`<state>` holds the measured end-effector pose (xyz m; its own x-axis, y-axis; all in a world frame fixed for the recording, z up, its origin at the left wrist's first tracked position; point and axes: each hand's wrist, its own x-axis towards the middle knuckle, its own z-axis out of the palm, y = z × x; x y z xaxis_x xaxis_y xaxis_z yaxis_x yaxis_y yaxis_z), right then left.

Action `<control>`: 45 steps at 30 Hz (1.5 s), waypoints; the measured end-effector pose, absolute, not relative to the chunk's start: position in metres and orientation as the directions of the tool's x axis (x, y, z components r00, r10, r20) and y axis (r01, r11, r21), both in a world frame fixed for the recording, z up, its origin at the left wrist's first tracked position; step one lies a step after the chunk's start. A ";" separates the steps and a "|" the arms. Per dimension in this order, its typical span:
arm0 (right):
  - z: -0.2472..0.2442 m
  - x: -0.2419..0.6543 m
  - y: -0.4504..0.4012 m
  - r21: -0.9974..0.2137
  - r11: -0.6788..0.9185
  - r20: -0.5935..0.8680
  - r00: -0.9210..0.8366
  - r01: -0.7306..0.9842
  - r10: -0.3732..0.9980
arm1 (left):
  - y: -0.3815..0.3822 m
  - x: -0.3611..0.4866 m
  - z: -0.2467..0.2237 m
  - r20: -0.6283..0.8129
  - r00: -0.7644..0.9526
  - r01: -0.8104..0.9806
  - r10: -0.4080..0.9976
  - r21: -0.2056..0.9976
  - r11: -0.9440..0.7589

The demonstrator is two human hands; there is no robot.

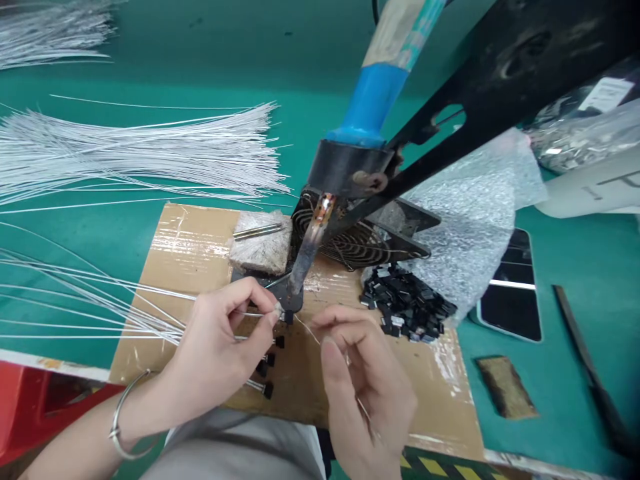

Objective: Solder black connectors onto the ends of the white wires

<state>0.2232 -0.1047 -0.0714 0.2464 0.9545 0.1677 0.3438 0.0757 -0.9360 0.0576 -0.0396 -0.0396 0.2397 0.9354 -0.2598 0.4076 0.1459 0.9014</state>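
Observation:
My left hand [225, 340] pinches a white wire near its end, where a small black connector [287, 317] sits just below the soldering iron tip [299, 273]. Between the thumb and fingers of my right hand [367, 380] is a thin strand of solder wire [306, 328], its free end reaching toward that connector. Several white wires [155, 320] run in from the left under my left hand. Below it, more black connectors [267, 389] on wire ends lie over the cardboard [425, 400].
A mounted blue-collared iron [367, 100] hangs over a black fan [360, 247]. Loose black connectors [405, 303], bubble wrap [465, 200] and a phone [513, 287] are at the right, with a brown pad [507, 387]. A wire bundle [150, 150] lies upper left.

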 end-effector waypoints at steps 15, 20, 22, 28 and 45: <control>-0.066 0.213 -0.104 -0.959 0.061 0.149 0.308 0.276 0.940 | -0.036 0.063 -0.034 -0.158 0.227 0.389 0.961 0.920 0.059; -0.067 0.215 -0.101 -0.972 0.055 0.122 0.293 0.228 0.948 | -0.034 0.064 -0.033 -0.141 0.214 0.389 0.967 0.920 0.048; -0.067 0.216 -0.099 -0.975 0.042 0.106 0.292 0.219 0.950 | -0.033 0.064 -0.031 -0.139 0.206 0.394 0.969 0.918 0.048; -0.064 0.216 -0.095 -0.977 0.038 0.101 0.298 0.211 0.949 | -0.029 0.068 -0.029 -0.172 0.191 0.407 0.966 0.910 0.082; -0.060 0.216 -0.091 -0.976 0.039 0.109 0.324 0.215 0.940 | -0.024 0.069 -0.026 -0.207 0.173 0.405 0.963 0.906 0.122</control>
<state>0.2159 -0.0909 -0.0602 0.3236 0.9399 0.1089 0.2146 0.0391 -0.9759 0.0693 -0.0237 -0.0262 0.1729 0.9630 -0.2070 0.4054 0.1219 0.9060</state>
